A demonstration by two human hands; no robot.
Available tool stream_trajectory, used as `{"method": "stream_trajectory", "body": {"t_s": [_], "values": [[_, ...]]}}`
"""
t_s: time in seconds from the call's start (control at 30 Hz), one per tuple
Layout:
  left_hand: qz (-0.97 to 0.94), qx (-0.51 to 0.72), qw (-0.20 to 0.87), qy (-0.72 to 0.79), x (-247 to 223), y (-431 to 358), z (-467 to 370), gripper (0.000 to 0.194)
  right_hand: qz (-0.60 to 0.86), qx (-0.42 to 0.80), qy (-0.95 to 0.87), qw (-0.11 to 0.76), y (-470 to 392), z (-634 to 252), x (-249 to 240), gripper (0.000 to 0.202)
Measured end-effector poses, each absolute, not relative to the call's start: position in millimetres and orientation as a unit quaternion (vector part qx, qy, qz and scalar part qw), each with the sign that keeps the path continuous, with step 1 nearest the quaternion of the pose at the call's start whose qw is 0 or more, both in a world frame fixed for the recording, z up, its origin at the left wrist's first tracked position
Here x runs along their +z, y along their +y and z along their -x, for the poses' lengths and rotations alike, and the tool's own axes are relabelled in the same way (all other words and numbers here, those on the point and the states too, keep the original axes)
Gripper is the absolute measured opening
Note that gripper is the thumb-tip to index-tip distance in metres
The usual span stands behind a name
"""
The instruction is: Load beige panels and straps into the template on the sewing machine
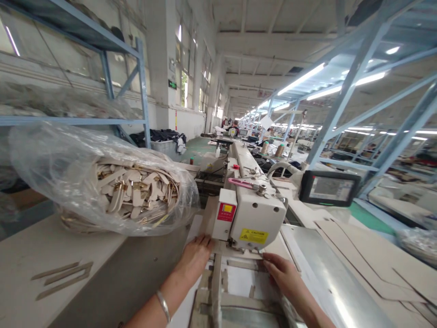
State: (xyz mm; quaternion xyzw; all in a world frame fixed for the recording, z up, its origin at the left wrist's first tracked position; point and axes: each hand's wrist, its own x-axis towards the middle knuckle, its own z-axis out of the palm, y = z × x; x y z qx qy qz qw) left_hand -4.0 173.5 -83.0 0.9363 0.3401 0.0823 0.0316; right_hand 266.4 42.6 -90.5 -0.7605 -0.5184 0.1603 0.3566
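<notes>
The fingertips of the left hand [195,255] were tucked under the machine head [251,214] — what they touched could not be told. The right hand [282,272] had its fingertips hidden there too, and both forearms ran off the bottom edge. The needle was out of sight behind the head. Inside the bag [102,182] the pale pieces blurred through the plastic. The screen [329,188] showed nothing legible — too small. The far benches and the people there were a smear.

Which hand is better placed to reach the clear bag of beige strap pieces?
Left, probably. The left hand rests at the machine head's left side, nearest the bag; the right hand is farther.
</notes>
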Motion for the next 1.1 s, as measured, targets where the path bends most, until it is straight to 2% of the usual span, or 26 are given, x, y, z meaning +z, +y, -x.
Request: {"method": "stream_trajectory", "body": {"t_s": [0.2, 0.27, 0.4, 0.63, 0.87, 1.1], "values": [[-0.949, 0.064, 0.037, 0.305, -84.0, 181.2, 9.0, 0.053, 0.767, 0.067, -0.55, 0.325, 16.3, -292.7, -86.0, 0.053], [-0.954, 0.063, 0.04, 0.29, -84.9, 183.3, 10.7, 0.057, 0.746, 0.05, -0.607, 0.267, 4.5, -297.5, -81.1, 0.051], [-0.958, 0.061, 0.054, 0.274, -84.8, 185.5, 9.2, 0.064, 0.743, 0.052, -0.662, 0.08, -11.9, -292.9, -77.5, 0.057], [-0.959, 0.099, 0.02, 0.266, -106.0, 190.9, 9.8, 0.075, 0.792, -0.021, -0.61, -0.022, -20.4, -269.3, -77.8, 0.06], [-0.954, 0.17, -0.003, 0.246, -144.8, 205.9, 4.4, 0.087, 0.79, -0.108, -0.602, -0.041, -24.8, -282.3, -82.7, 0.057], [-0.955, 0.14, 0.021, 0.26, -109.0, 186.9, 5.0, 0.079, 0.755, -0.148, -0.639, -0.003, -17.0, -280.5, -80.0, 0.052]]}}
